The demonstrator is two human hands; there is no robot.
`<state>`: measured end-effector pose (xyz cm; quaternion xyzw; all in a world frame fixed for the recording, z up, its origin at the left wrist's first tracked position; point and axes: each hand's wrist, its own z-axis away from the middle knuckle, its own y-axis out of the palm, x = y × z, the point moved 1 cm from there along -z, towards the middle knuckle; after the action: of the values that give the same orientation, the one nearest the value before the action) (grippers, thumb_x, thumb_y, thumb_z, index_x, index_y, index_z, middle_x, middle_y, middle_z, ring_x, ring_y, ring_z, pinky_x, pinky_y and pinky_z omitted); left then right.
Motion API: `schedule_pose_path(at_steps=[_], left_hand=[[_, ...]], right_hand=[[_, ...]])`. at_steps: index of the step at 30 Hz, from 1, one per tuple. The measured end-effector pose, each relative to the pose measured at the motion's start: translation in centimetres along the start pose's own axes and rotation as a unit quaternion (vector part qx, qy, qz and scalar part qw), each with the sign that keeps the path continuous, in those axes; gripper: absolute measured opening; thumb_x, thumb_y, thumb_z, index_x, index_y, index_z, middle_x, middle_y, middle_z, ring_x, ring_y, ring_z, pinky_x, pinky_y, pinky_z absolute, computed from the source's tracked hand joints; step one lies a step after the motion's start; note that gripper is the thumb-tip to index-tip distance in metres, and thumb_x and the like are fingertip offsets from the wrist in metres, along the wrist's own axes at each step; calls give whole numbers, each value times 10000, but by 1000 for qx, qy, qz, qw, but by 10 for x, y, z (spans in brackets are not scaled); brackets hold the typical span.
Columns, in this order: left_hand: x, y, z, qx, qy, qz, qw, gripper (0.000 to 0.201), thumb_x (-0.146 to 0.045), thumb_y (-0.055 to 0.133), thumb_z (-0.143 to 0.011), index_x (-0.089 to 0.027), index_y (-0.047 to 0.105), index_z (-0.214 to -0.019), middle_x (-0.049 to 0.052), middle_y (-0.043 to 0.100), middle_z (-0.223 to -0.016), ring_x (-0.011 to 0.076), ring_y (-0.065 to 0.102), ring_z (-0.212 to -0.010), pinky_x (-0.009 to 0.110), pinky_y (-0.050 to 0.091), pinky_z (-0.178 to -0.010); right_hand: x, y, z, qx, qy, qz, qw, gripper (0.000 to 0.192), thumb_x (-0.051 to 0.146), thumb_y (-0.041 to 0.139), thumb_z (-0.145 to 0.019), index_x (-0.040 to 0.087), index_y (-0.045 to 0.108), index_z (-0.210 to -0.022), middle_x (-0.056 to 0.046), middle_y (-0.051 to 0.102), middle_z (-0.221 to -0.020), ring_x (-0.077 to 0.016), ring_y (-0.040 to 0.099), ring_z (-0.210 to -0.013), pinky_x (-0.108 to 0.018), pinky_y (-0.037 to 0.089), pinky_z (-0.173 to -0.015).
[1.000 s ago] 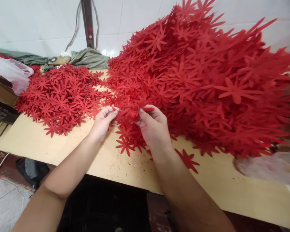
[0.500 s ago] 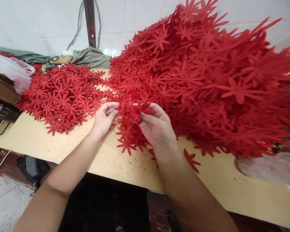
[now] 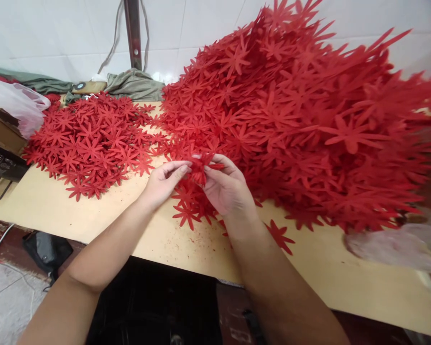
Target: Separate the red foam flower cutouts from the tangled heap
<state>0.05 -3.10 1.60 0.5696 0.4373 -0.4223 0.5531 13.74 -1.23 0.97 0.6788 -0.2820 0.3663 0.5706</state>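
Observation:
My right hand [image 3: 226, 184] grips a small bunch of red flower-shaped cutouts [image 3: 201, 173] between thumb and fingers, their petals folded together. At the bunch's left side, my left hand [image 3: 167, 182] pinches the petal tips with thumb and forefinger. Just behind and to the right rises a big heap of the same cutouts [image 3: 273, 110], its pieces lying on top of one another. Beyond my left hand lies a lower, flatter pile of red cutouts [image 3: 93, 139]. One loose cutout [image 3: 280, 236] rests on the table beside my right forearm.
The pale wooden table [image 3: 104, 218] has red crumbs scattered near its front edge. A white plastic bag [image 3: 19, 103] and cardboard box [image 3: 3, 127] stand at the left. Grey-green cloth [image 3: 134, 85] lies along the tiled wall; a clear plastic bag [image 3: 391, 247] sits at the right.
My left hand has moved right, from beside the bunch onto its petals, and its fingers now pinch there. My right hand and the bunch have shifted slightly left.

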Motion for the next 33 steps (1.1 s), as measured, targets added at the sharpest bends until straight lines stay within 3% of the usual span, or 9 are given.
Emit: schedule_pose_path(at_steps=[5, 8, 11, 14, 17, 21, 28, 33], left_hand=[[1, 4, 4, 14, -51, 51, 997, 338, -469, 742, -643, -167, 689, -785, -13, 654, -735, 88, 572, -704, 241, 449, -762], [3, 1, 4, 4, -82, 79, 993, 284, -405, 753, -651, -172, 680, -795, -14, 659, -758, 73, 564, -665, 218, 439, -691], [3, -2, 4, -7, -102, 102, 989, 319, -473, 683, -709, -177, 679, -826, 10, 674, -782, 88, 578, -661, 218, 435, -640], [0, -3, 4, 11, -101, 91, 991, 361, -509, 673, -705, -172, 678, -836, 20, 680, -792, 98, 591, -680, 224, 442, -648], [-1, -1, 3, 34, -87, 58, 994, 338, -384, 787, -606, -150, 666, -818, 9, 673, -770, 94, 597, -706, 234, 450, -720], [2, -1, 0, 5, -51, 62, 997, 318, -350, 802, -579, -145, 609, -728, -23, 643, -701, 64, 559, -633, 241, 449, -725], [3, -3, 0, -24, -28, 34, 999, 406, -396, 824, -530, -159, 544, -704, -51, 598, -650, 56, 530, -604, 215, 419, -646], [0, 0, 2, 1, -48, 72, 996, 448, -433, 826, -511, -157, 521, -687, -58, 586, -624, 41, 493, -548, 205, 400, -590]], right_hand=[[-7, 2, 3, 2, -26, 90, 996, 224, 225, 778, -612, 282, 681, -805, 54, 705, -867, -102, 655, -818, -266, 546, -850], [-8, 2, 4, -2, -59, 148, 987, 213, 217, 738, -659, 275, 669, -851, 39, 698, -894, -115, 653, -842, -305, 537, -885], [-6, 4, 5, 1, -93, 205, 974, 235, 204, 684, -711, 256, 642, -937, 9, 684, -948, -139, 647, -909, -351, 509, -942], [-6, 6, 7, -18, -136, 257, 957, 244, 202, 657, -731, 237, 607, -968, -18, 658, -986, -160, 631, -962, -360, 499, -951], [-9, 6, 7, -45, -175, 287, 941, 244, 218, 654, -734, 235, 576, -965, -25, 633, -965, -158, 623, -915, -344, 523, -887], [-12, 7, 7, -31, -205, 291, 934, 283, 264, 668, -742, 253, 551, -999, -21, 616, -935, -156, 613, -904, -331, 530, -859], [-12, 7, 7, -18, -159, 261, 952, 444, 352, 760, -662, 271, 550, -1045, -7, 620, -972, -153, 629, -900, -335, 540, -852], [-13, 8, 6, 1, -63, 183, 981, 338, 446, 789, -593, 245, 628, -813, 28, 672, -825, -132, 645, -767, -325, 559, -784]])
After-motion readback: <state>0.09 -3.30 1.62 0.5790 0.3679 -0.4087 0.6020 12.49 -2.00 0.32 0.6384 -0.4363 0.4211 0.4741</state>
